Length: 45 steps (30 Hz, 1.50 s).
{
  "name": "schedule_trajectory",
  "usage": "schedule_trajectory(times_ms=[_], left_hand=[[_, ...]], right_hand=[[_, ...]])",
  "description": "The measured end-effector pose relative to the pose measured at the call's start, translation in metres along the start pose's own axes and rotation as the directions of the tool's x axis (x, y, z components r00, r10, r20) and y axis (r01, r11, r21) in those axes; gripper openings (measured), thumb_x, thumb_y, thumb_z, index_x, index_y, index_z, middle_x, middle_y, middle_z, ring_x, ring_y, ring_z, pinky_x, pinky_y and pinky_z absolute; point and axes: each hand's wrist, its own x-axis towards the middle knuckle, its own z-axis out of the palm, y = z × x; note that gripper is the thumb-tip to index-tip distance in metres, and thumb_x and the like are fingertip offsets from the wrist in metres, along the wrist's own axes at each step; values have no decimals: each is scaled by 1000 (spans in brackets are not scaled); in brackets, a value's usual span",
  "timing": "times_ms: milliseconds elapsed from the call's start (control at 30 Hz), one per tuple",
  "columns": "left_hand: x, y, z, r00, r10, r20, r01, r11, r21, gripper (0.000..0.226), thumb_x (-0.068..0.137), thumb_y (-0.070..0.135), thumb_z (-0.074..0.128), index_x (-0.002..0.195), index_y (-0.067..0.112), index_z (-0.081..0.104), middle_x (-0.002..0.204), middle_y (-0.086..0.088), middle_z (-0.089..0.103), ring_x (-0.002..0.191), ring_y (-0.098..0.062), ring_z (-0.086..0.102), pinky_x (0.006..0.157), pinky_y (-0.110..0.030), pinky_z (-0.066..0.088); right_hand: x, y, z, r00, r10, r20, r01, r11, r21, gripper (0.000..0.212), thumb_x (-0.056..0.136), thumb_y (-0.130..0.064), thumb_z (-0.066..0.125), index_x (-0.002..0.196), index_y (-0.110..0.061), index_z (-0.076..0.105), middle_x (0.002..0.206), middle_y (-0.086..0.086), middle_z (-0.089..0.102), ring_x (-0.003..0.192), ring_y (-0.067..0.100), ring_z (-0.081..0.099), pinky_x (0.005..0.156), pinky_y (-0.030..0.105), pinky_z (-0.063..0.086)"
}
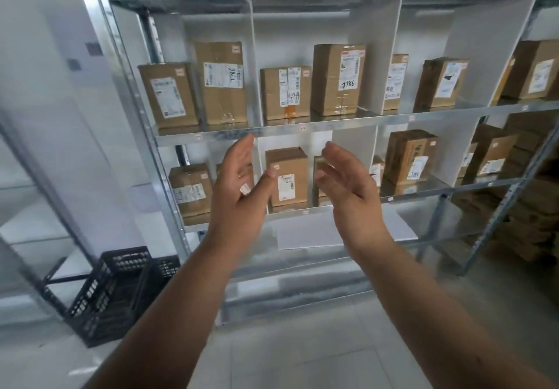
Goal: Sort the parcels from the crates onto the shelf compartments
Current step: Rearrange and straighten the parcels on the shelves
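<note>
A metal shelf [302, 130] with white dividers holds several brown cardboard parcels with white labels. Both my hands are raised in front of the lower row, palms facing each other, fingers straight, holding nothing. My left hand [239, 183] is in front of the divider left of a small parcel [287, 177]. My right hand [348, 183] partly hides another parcel just right of it. On the upper row stand a parcel marked 7786 [337, 80] and a shorter parcel [286, 92]. A black plastic crate [112, 292] sits on the floor at the lower left.
A second shelf frame [27, 159] stands at the far left. Stacked flat cardboard [532, 195] fills the right side behind the shelf's diagonal brace. A white sheet [305, 234] lies on the bottom shelf level. Pale tiled floor lies below my arms.
</note>
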Motion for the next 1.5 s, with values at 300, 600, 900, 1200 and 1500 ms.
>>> schedule_trajectory(times_ms=[300,600,900,1200,1500], left_hand=[[54,-46,-64,991,-68,-118,75,995,58,65,90,40,67,152,38,48,158,15,50,145,-7,46,120,-47,42],[143,-133,-130,987,-125,-103,135,985,105,55,95,41,69,143,55,48,148,28,51,137,5,47,118,-46,46],[231,-200,-163,985,-134,-107,145,983,111,67,103,23,67,162,31,36,162,16,41,121,30,43,105,-9,38],[314,-251,-165,984,-68,-166,91,986,138,85,89,52,64,162,23,32,166,5,40,153,-15,37,126,-47,35],[395,-288,-151,919,-161,-361,187,982,36,66,98,50,61,157,37,33,154,10,46,143,-17,48,115,-51,49]], right_hand=[[58,43,90,997,13,82,-16,999,34,45,101,-14,69,144,-25,62,144,-10,65,135,13,60,113,32,50],[135,97,192,998,13,58,-15,999,31,45,101,-11,70,143,-25,63,145,-12,63,133,9,61,112,31,50],[202,144,264,996,61,64,-64,997,50,48,99,-4,71,144,-16,61,144,-7,63,135,13,59,111,33,51],[291,190,316,987,88,134,-85,996,-32,52,100,-11,71,149,-22,57,149,-7,59,137,12,56,116,36,46],[379,225,351,955,174,239,-140,978,-154,42,104,-13,66,117,-52,55,97,-60,56,105,-29,54,86,0,44]])
